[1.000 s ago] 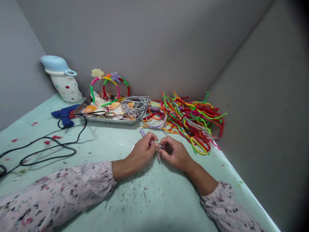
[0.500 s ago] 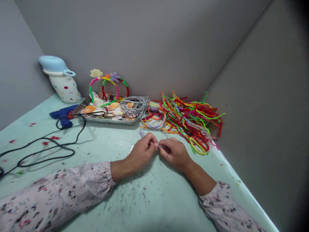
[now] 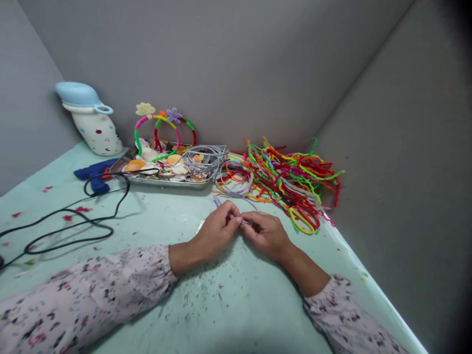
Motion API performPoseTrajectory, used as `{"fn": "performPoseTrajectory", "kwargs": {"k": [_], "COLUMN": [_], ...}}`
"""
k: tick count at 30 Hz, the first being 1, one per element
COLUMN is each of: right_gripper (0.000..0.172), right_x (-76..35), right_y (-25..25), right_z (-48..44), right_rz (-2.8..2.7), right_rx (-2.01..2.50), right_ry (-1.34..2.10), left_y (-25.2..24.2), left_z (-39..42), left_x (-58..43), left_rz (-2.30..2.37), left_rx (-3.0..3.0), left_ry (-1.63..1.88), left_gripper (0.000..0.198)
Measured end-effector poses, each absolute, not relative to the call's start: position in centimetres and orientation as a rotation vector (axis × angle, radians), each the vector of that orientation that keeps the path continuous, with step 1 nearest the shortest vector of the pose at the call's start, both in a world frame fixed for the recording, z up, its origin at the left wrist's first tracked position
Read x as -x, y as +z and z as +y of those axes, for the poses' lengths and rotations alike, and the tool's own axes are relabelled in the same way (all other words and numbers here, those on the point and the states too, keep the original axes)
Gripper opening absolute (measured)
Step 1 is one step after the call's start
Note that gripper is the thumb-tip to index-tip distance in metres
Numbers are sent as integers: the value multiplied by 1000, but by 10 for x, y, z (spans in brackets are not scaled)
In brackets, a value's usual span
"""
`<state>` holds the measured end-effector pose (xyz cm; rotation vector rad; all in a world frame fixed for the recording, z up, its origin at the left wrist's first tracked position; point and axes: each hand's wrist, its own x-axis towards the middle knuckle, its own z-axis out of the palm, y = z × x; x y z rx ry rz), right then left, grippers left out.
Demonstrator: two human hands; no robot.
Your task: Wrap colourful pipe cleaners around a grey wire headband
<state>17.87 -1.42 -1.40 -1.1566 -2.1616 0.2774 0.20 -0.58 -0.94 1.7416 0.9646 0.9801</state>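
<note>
My left hand (image 3: 213,230) is closed in a pinch around a light purple pipe cleaner (image 3: 217,200), whose end pokes out above the knuckles. My right hand (image 3: 270,236) is closed too, its thumb and fingertips meeting the left ones at the same pipe cleaner. Fingers cover most of the held piece, so its full shape is hidden. A thin grey wire runs on the table just behind the hands. A small shiny scrap (image 3: 200,226) lies partly under my left hand.
Behind the hands stands a metal tray (image 3: 165,184) with paper cutouts, two flowered pipe-cleaner rings and a wire coil (image 3: 206,160). A pile of coloured pipe cleaners (image 3: 291,177) lies right. Left are a blue glue gun (image 3: 95,173), its black cord (image 3: 73,211) and a bottle (image 3: 96,129).
Both hands stay nearly in place, fingertips still together. The right fingers have shifted slightly closer onto the purple pipe cleaner. The view has moved a little.
</note>
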Motion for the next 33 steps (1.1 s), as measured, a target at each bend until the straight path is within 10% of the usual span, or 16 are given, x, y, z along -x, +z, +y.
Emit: {"fn": "performPoseTrajectory", "kwargs": {"k": [33], "right_gripper": [22], "right_x": [-176], "right_y": [-10], "right_z": [-14], "right_rz": [-2096], "right_rx": [1165], "right_ry": [609], "left_y": [-9], "left_z": [-7], "left_x": [-2], "left_rz": [1022], "left_rx": [-1783], "left_ry": [968], "left_gripper": [4]}}
